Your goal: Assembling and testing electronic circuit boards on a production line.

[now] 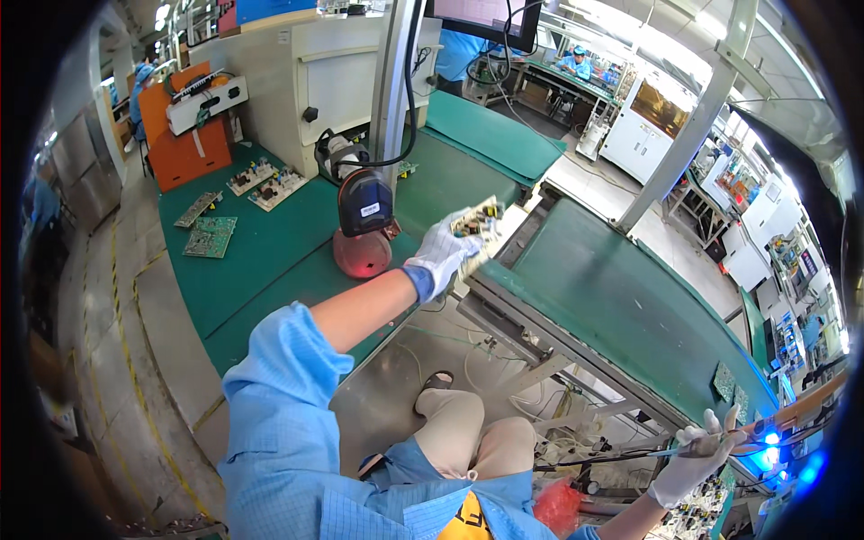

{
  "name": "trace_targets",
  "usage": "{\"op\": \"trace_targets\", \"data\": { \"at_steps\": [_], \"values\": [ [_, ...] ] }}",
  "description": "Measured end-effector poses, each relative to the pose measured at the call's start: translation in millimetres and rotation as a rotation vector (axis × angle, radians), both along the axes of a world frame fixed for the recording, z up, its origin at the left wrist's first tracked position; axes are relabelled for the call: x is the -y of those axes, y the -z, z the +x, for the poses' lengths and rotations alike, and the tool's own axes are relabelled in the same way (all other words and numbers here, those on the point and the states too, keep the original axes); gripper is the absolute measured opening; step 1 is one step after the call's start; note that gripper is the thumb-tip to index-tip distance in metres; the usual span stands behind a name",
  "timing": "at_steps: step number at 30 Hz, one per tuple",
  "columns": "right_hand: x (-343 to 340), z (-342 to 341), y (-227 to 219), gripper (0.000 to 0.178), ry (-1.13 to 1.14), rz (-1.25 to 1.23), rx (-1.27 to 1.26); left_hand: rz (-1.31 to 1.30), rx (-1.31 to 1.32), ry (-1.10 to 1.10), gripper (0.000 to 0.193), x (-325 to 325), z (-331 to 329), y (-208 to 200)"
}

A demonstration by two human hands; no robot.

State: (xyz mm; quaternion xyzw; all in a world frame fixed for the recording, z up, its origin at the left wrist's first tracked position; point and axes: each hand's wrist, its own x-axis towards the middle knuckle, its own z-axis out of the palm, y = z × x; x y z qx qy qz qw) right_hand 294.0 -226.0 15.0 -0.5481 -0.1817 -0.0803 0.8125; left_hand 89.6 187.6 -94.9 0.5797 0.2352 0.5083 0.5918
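My left hand [441,255], in a white glove with a blue cuff, grips a circuit board [480,230] with upright components over the gap between two green work surfaces. Just left of that hand, a black scanner [366,203] hangs on a post, with a reddish glowing round thing [362,255] below it. My right hand [691,461], also white-gloved, is at the lower right with its fingers apart. Its fingertips come near a brown bar-like shape [796,409] that I cannot make out. Green boards [724,382] lie on the belt just beyond it.
Several boards [211,237] lie on the left green table [270,297]. A green conveyor belt [621,288] runs toward the lower right. A metal post [391,81] and a beige machine [337,99] stand ahead. Cables [540,405] hang below; blue lights [771,439] glow right. A person [576,63] sits far off.
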Motion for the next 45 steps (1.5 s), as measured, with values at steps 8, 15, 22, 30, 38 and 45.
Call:
{"op": "trace_targets", "data": {
  "at_steps": [8, 15, 22, 30, 38, 45],
  "values": [
    [9.8, 12.9, -5.2, 0.051, -0.005, 0.124, -0.092, 0.600, -1.089, -0.652, 0.065, -98.2, 39.4, -1.5],
    [23.7, 15.8, 2.1, 0.048, -0.049, 0.150, -0.091, 0.487, -1.490, -0.405, 0.070, -80.6, 27.3, -21.4],
    [-1.3, 4.0, -7.7, 0.046, 0.069, 0.073, -0.037, 0.662, -1.153, 0.679, 0.048, 63.8, -106.1, -54.0],
    [-16.9, 11.5, -10.5, 0.035, -0.100, 0.180, 0.129, 0.410, -1.429, -0.708, 0.067, 14.9, -327.8, -54.0],
    [-0.2, 28.6, 1.2, 0.035, -0.574, 0.099, 0.112, 0.202, -1.672, -1.058, 0.082, -1.4, -413.8, 36.3],
    [-26.6, 10.3, -1.3, 0.055, -0.160, 0.077, 0.207, 0.286, -1.683, -0.827, 0.081, 77.3, -320.8, -14.6]
  ]
}}
